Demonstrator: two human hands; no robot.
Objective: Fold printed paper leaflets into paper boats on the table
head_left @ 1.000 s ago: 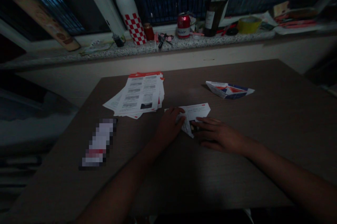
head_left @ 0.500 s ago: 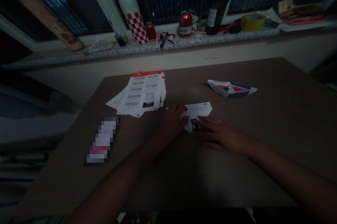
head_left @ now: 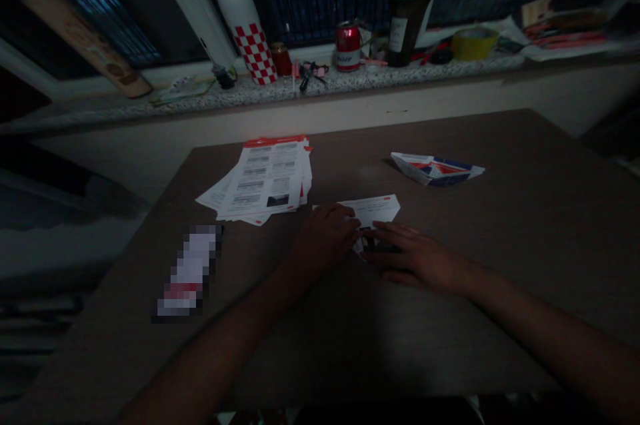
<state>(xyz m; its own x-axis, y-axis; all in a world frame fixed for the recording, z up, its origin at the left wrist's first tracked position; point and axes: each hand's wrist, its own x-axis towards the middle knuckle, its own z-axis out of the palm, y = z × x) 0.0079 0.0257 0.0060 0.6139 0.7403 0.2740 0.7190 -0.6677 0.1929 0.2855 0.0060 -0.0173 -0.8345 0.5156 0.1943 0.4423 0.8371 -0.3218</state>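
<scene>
A partly folded white sheet of paper (head_left: 377, 209) with a red strip lies on the brown table (head_left: 500, 238). My left hand (head_left: 325, 238) rests on its left part, fingers curled and pressing down on the fold. Just to the right, my right hand (head_left: 417, 257) lies flat, its fingers stretched onto the paper's lower edge. Both hands nearly touch each other over the sheet. A finished folded paper boat (head_left: 435, 169) sits farther back to the right.
A stack of printed leaflets (head_left: 265, 178) lies left of my hands. A blurred flat object (head_left: 187, 270) lies near the table's left edge. On the stone sill behind stand a checked white bottle (head_left: 245, 18), a red can (head_left: 348, 46), a dark bottle (head_left: 407, 18) and a yellow tape roll (head_left: 473, 42).
My left hand has slid a little to the right over the folded sheet, covering more of it. My right hand has barely moved.
</scene>
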